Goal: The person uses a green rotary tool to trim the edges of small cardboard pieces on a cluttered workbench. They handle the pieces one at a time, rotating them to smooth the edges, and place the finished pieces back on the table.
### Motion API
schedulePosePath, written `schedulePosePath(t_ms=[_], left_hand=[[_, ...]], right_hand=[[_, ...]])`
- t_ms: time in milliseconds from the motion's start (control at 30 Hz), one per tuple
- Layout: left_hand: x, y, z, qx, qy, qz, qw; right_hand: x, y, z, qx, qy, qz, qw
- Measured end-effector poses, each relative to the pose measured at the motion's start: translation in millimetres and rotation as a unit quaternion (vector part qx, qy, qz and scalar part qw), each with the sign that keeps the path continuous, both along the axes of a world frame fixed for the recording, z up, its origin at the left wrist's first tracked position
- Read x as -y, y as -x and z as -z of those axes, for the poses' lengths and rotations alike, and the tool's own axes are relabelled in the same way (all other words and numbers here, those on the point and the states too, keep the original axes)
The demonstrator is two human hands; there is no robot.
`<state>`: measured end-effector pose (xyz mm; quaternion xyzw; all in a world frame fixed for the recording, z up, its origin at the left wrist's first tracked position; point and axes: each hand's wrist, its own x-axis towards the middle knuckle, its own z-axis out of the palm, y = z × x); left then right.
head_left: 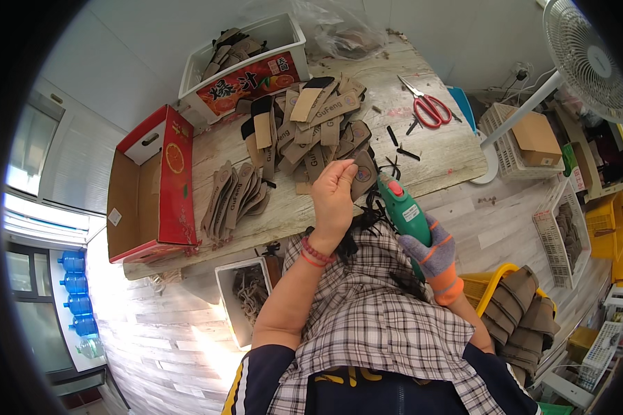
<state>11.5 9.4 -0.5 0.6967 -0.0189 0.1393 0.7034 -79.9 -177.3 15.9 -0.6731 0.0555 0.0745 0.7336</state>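
My bare left hand (333, 200), with red bracelets at its wrist, is closed on one end of a brown fabric tab (365, 176) at the table's near edge. In my gloved right hand (434, 257) is a green handheld power tool (408, 213) with a red button, its front end close beside that tab. Black strips (375, 211) hang and lie below the tab, partly over my checked apron (381, 290). Beyond my left hand lies a heap of printed brown tabs (315, 138). A smaller fanned stack of tabs (234, 199) rests to its left.
Red-handled scissors (431, 111) and black offcuts lie on the table (457, 159). A red carton (176, 183) and a white bin (298, 52) with tabs stand left and behind. A scrap bin (223, 294) is below; a yellow basket (474, 285) and a fan (588, 62) are right.
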Motion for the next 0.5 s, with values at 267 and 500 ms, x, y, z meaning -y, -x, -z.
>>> schedulePosePath(t_ms=[267, 500], left_hand=[[-13, 8, 11, -0.023, -0.064, 0.079, 0.995], [-150, -1, -38, -0.023, -0.248, -0.178, 0.952]], right_hand=[[0, -3, -2, 0.019, 0.042, -0.004, 0.999], [11, 0, 8, 0.014, 0.042, 0.034, 0.998]])
